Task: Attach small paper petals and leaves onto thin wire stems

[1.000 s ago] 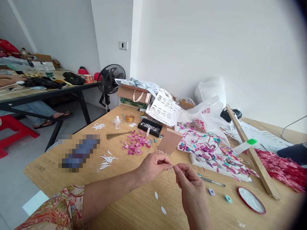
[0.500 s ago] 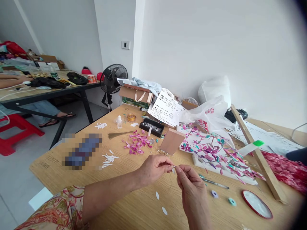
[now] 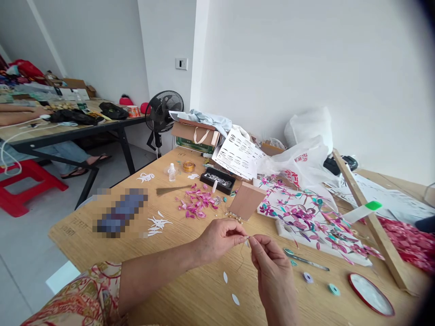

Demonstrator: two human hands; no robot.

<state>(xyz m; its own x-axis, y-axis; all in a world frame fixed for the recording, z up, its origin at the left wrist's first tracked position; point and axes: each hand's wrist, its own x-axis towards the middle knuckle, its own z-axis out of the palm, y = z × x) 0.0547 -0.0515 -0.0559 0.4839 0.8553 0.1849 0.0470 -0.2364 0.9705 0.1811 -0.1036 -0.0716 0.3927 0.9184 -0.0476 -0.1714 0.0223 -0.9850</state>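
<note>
Over the wooden table, my left hand (image 3: 220,239) and my right hand (image 3: 272,260) meet fingertip to fingertip, both pinched closed. A thin tan thread (image 3: 241,258) hangs from between them. At the fingertips shows a small white leaf-shaped piece (image 3: 247,243), mostly hidden by the fingers. Two loose white leaf-shaped pieces (image 3: 235,299) lie on the table below. Beyond my hands are a pile of pink petals (image 3: 197,203) and an upright wooden block (image 3: 247,200) with small beads at its foot. Scissors (image 3: 307,260) and thread spools (image 3: 308,277) lie right of my right hand.
Pink and teal flower sprays (image 3: 306,213) lie on white wrapping at right, beside a wooden bar (image 3: 367,213). A red-rimmed dish (image 3: 371,294) sits at front right. White cut pieces (image 3: 158,224) lie left. A fan (image 3: 165,111) stands behind; another person sits at the far table (image 3: 112,124).
The view has shifted slightly, so the table and its things appear a little further right. Both hands keep their pinch at nearly the same place, with the thread still hanging.
</note>
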